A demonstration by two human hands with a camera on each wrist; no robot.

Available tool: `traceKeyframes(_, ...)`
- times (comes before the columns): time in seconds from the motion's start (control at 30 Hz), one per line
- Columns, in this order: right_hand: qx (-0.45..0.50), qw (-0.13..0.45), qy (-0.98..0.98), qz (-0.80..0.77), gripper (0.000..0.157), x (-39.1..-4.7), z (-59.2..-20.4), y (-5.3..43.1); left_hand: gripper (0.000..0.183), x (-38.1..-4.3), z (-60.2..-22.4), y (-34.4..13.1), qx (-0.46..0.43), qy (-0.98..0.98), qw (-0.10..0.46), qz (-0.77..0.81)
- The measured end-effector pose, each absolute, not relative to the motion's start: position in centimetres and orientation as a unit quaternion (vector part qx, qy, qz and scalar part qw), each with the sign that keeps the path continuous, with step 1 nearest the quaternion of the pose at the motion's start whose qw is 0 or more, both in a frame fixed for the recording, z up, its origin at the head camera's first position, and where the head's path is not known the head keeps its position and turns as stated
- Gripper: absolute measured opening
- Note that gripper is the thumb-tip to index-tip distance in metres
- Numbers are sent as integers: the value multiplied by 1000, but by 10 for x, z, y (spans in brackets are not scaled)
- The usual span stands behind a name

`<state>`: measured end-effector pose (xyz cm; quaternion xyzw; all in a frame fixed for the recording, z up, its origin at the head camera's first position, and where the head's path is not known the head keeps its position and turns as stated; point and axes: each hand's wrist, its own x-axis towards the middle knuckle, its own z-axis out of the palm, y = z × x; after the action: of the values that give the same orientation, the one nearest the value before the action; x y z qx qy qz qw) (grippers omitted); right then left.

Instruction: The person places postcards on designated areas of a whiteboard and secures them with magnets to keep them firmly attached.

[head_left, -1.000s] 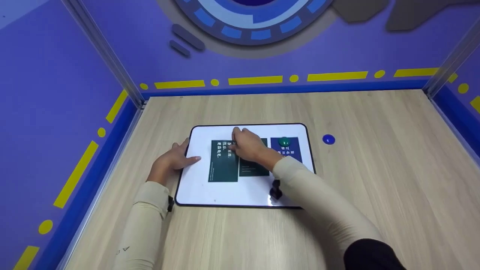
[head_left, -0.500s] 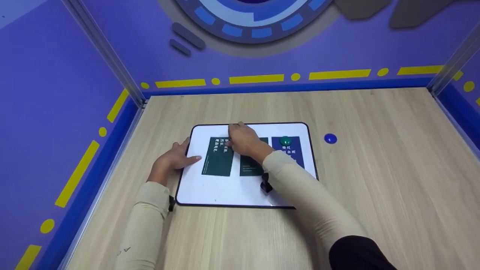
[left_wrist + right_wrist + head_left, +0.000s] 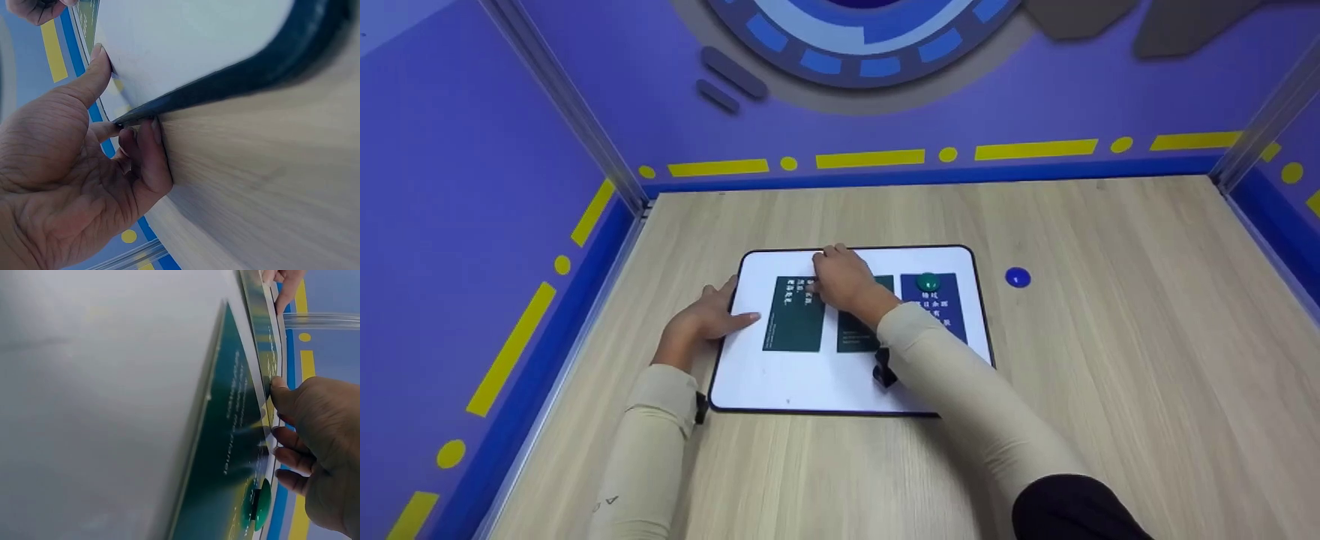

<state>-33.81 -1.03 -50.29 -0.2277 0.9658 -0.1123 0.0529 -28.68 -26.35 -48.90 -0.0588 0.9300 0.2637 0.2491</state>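
A black-edged whiteboard (image 3: 780, 382) lies on the table. My left hand (image 3: 706, 315) grips its left edge; in the left wrist view the thumb is on the white face and the fingers curl at the underside. My right hand (image 3: 844, 281) pinches the leftmost dark green card (image 3: 795, 326) by its upper right corner, covering that corner. A second green card (image 3: 855, 337) is partly hidden by this hand; the right wrist view shows a green round magnet (image 3: 262, 504) near its top. A blue card (image 3: 945, 300) bears another green magnet (image 3: 928, 282).
A blue round magnet (image 3: 1018, 277) lies on the wooden table (image 3: 1147, 337) to the right of the board. Purple-blue panels (image 3: 585, 75) with yellow marks stand at the back and sides. A black wrist camera (image 3: 883, 371) overlaps the board's lower part.
The leftmost green card has shifted left and slightly up the board with my right hand, mostly in the first half second. My left hand keeps its grip in the same place.
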Motion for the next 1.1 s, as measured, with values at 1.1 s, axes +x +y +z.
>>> traceKeyframes(1.1,-227,43,967,-112,48,-334,-497,-3,105,-290,-488,-264,-70,922,265,273)
